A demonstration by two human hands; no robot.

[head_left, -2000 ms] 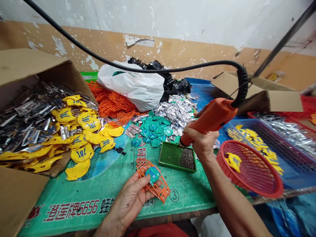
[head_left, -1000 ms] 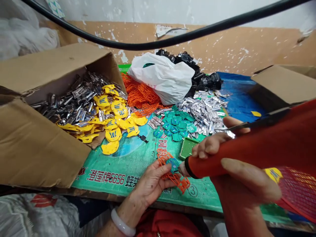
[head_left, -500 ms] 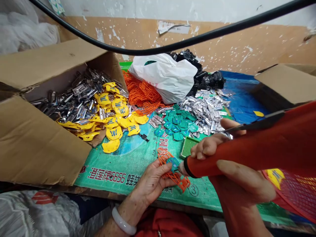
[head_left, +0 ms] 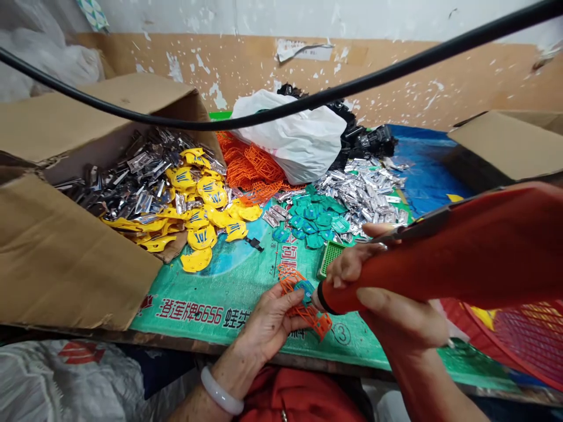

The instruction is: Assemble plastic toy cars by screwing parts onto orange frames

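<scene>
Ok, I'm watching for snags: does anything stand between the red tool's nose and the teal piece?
Nothing visible does. The red tool, in the right hand, has its nose at the teal piece, which the left hand holds on the orange frame. The green tray sits beyond them.

hands (head_left: 272,319): 2 | power tool (head_left: 422,261): 1 | green tray (head_left: 331,258): 1 | boxes (head_left: 70,252): 2

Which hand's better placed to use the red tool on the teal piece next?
Probably the right hand: it grips the red tool, while the left hand holds the teal piece and orange frame.
</scene>
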